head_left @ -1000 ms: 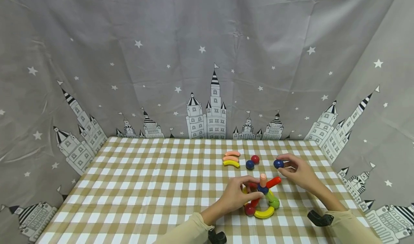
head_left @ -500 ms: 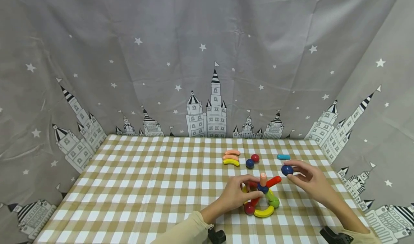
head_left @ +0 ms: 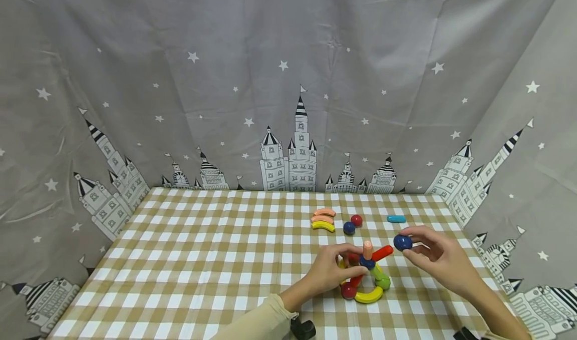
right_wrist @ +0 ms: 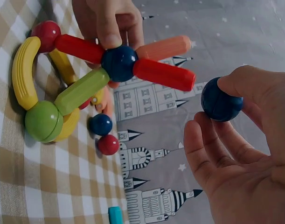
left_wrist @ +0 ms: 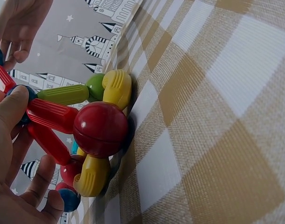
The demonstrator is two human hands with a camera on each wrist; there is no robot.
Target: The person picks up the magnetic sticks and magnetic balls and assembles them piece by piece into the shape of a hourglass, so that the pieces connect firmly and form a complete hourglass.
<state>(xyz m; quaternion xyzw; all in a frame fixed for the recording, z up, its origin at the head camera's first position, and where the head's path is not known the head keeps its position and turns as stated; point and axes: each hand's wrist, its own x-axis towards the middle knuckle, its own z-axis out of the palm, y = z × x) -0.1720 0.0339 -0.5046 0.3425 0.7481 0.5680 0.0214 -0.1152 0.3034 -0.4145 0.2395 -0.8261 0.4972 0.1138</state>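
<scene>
My left hand [head_left: 325,270] pinches the blue ball [right_wrist: 120,63] atop a construction of toy rods and balls on the tablecloth. Curved yellow rods [head_left: 368,295] join red balls [left_wrist: 101,129] and a green ball [head_left: 382,282] at its base. Red rods and a green rod [right_wrist: 81,92] slope up to the blue ball. From that ball a peach rod [head_left: 367,250] and a red rod [head_left: 382,253] stick out. Between thumb and fingers, my right hand [head_left: 444,260] holds another blue ball [head_left: 402,243], close to the red rod's free end and apart from it.
Behind the construction lie two peach curved rods [head_left: 323,212], a yellow curved rod [head_left: 322,226], a loose blue ball [head_left: 349,228] and a red ball [head_left: 356,221]. A turquoise rod [head_left: 396,219] lies farther right. Grey castle-print curtains surround the checked tablecloth [head_left: 203,260].
My right hand has drawn the blue ball back toward me and rightward, uncovering the turquoise rod. The left hand keeps its hold, and the construction stays in place.
</scene>
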